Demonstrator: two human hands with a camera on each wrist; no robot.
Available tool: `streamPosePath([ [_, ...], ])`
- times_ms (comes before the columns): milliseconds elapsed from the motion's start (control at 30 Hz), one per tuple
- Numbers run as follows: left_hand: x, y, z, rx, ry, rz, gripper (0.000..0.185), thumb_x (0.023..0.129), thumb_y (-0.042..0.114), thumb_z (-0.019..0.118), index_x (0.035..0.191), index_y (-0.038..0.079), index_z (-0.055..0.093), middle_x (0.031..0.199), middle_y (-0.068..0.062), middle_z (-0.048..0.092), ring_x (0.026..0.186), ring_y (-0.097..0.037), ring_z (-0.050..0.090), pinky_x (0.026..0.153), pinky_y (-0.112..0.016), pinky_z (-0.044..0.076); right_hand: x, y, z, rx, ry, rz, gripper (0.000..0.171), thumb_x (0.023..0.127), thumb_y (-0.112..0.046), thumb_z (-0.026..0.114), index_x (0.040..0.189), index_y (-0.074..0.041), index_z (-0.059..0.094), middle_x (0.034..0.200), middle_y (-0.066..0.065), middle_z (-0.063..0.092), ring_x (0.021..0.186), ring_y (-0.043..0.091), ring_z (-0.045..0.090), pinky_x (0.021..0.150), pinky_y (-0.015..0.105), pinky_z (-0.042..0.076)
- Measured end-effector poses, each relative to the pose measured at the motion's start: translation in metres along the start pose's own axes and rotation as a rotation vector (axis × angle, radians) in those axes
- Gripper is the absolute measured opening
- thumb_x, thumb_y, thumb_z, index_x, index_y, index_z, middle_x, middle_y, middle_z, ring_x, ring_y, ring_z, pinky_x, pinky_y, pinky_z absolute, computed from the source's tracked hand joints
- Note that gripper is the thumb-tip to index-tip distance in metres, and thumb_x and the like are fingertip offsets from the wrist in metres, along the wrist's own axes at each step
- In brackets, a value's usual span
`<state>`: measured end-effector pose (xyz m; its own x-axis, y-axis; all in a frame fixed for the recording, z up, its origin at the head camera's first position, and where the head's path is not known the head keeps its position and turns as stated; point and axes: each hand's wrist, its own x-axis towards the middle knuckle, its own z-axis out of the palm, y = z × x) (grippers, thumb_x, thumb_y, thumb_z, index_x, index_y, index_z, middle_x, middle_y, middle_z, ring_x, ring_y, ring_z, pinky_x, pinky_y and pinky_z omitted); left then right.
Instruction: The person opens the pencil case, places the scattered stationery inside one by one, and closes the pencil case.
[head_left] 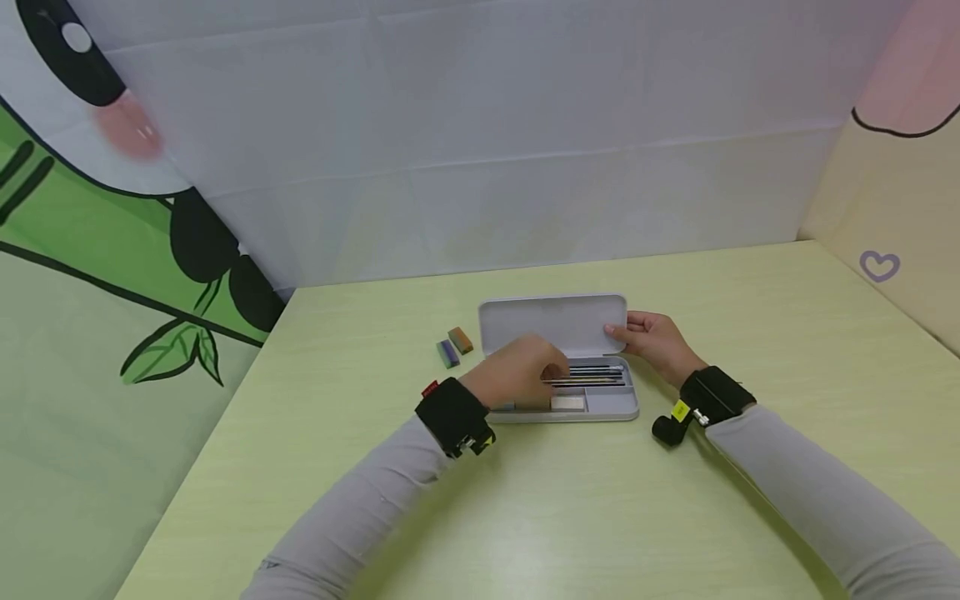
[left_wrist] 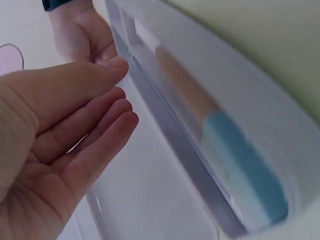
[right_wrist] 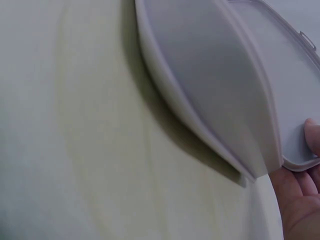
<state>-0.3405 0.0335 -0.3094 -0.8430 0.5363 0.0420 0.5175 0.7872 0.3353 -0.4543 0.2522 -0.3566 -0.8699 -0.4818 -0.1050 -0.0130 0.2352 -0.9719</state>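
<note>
Left hand (head_left: 517, 372) over open pencil case (head_left: 600, 406) tray – fingers relaxed, holding nothing. Right hand (head_left: 656, 342) pinches lid (head_left: 551, 323) corner – pencils (head_left: 596, 375) inside, two erasers (head_left: 453, 347) on tabletop (head_left: 750, 333).

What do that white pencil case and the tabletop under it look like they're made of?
The pencil case looks like matte plastic, though painted metal is possible: its lid is thin and smooth with rounded corners and a soft, even sheen. The table looks like pale yellow-green laminate printed with faint wood grain; its flat surface shows streaks but no real texture.
</note>
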Motion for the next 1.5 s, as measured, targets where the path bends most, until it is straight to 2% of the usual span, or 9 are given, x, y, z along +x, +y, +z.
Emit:
streamPosePath([
  [233,-0.024,-0.026,-0.02,-0.055,0.072,-0.062,0.021,0.083,0.003,0.071,0.104,0.0,0.072,0.101,-0.014,0.073,0.09,-0.023,0.068,0.081,-0.03,0.055,-0.003,0.002,0.003,-0.015,0.007,0.006,0.056,0.094,-0.022,0.062,0.138,0.008,0.045,0.11,-0.006,0.068,0.085,-0.01,0.062,0.08,0.012,0.053],
  [333,-0.035,-0.042,-0.028,-0.067,0.117,-0.086,0.022,0.081,0.003,0.073,0.103,-0.002,0.072,0.1,-0.015,0.073,0.09,-0.024,0.069,0.081,-0.03,0.056,-0.004,0.004,0.004,-0.027,0.01,0.015,0.057,0.094,-0.023,0.062,0.139,0.007,0.045,0.124,0.006,0.065,0.085,-0.01,0.062,0.08,0.012,0.053],
  [467,-0.047,-0.065,-0.036,-0.066,0.151,-0.167,0.024,0.08,0.003,0.074,0.103,0.0,0.072,0.099,-0.014,0.073,0.088,-0.022,0.068,0.081,-0.031,0.056,-0.006,0.005,0.006,-0.025,0.016,0.021,0.057,0.094,-0.024,0.062,0.139,0.006,0.045,0.134,0.016,0.058,0.086,-0.009,0.062,0.081,0.013,0.053],
  [667,-0.061,-0.095,-0.042,-0.057,0.179,-0.283,0.025,0.079,0.008,0.075,0.102,-0.001,0.073,0.098,-0.017,0.073,0.087,-0.025,0.067,0.082,-0.037,0.056,-0.009,0.007,0.008,-0.008,0.022,0.028,0.057,0.094,-0.023,0.062,0.14,0.006,0.044,0.133,0.014,0.06,0.086,-0.009,0.062,0.081,0.013,0.053],
  [800,-0.069,-0.11,-0.037,-0.054,0.138,-0.379,0.031,0.08,0.011,0.076,0.107,-0.002,0.071,0.104,-0.018,0.072,0.096,-0.028,0.066,0.086,-0.04,0.054,-0.011,0.008,0.01,0.003,0.025,0.036,0.057,0.094,-0.022,0.063,0.139,0.006,0.044,0.127,0.007,0.064,0.086,-0.009,0.062,0.08,0.013,0.053],
  [933,-0.073,-0.119,-0.029,-0.069,0.101,-0.441,0.035,0.079,0.015,0.078,0.109,-0.001,0.071,0.104,-0.016,0.071,0.097,-0.028,0.064,0.087,-0.04,0.053,-0.014,0.007,0.012,0.005,0.025,0.036,0.056,0.094,-0.02,0.062,0.139,0.007,0.044,0.132,0.015,0.059,0.086,-0.009,0.061,0.08,0.012,0.053],
  [1200,-0.074,-0.122,-0.026,-0.04,0.101,-0.423,0.037,0.078,0.017,0.078,0.108,-0.003,0.07,0.101,-0.018,0.071,0.094,-0.028,0.064,0.085,-0.041,0.053,-0.017,0.006,0.014,0.002,0.031,0.02,0.056,0.094,-0.02,0.061,0.139,0.007,0.044,0.134,0.018,0.056,0.086,-0.01,0.062,0.08,0.012,0.053],
  [1333,-0.074,-0.121,-0.027,-0.031,0.08,-0.446,0.037,0.077,0.019,0.08,0.106,-0.003,0.071,0.098,-0.016,0.07,0.09,-0.026,0.061,0.082,-0.039,0.052,-0.018,0.005,0.016,-0.007,0.031,0.02,0.056,0.095,-0.021,0.061,0.14,0.006,0.043,0.14,0.026,0.047,0.087,-0.01,0.061,0.081,0.012,0.052],
  [1500,-0.073,-0.122,-0.025,-0.031,0.063,-0.475,0.033,0.076,0.021,0.081,0.1,0.0,0.072,0.091,-0.012,0.07,0.083,-0.021,0.058,0.075,-0.033,0.05,-0.019,0.006,0.017,-0.015,0.035,0.022,0.056,0.095,-0.022,0.061,0.14,0.006,0.044,0.14,0.026,0.046,0.087,-0.011,0.061,0.08,0.011,0.052],
])
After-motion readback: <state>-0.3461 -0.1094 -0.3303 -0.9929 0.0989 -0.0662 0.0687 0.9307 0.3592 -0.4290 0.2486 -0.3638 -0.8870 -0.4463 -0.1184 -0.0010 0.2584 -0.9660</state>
